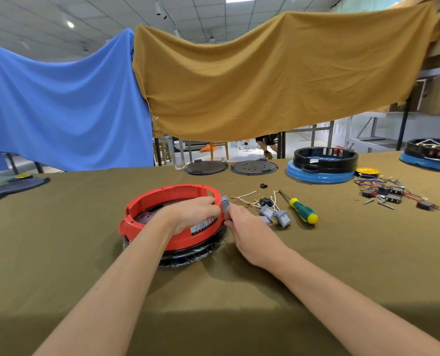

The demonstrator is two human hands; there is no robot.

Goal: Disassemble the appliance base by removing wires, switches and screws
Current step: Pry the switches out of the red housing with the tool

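A red ring-shaped appliance base (147,201) lies on a black part in the middle of the olive-covered table. My left hand (192,213) reaches over the base and grips its right rim from the inside. A grey switch (225,201) sticks out of that rim's outer wall. My right hand (242,222) pinches the switch from outside, fingers curled at it. Right of the hands lie loose grey switches (275,214) with white wires (244,197) and a green-and-yellow screwdriver (302,209).
Two black round plates (206,167) lie at the table's far edge. A black ring on a blue base (321,165) stands far right, with another one (431,152) beyond it. A heap of coloured wires and black switches (388,192) lies at right. Blue and mustard cloths hang behind.
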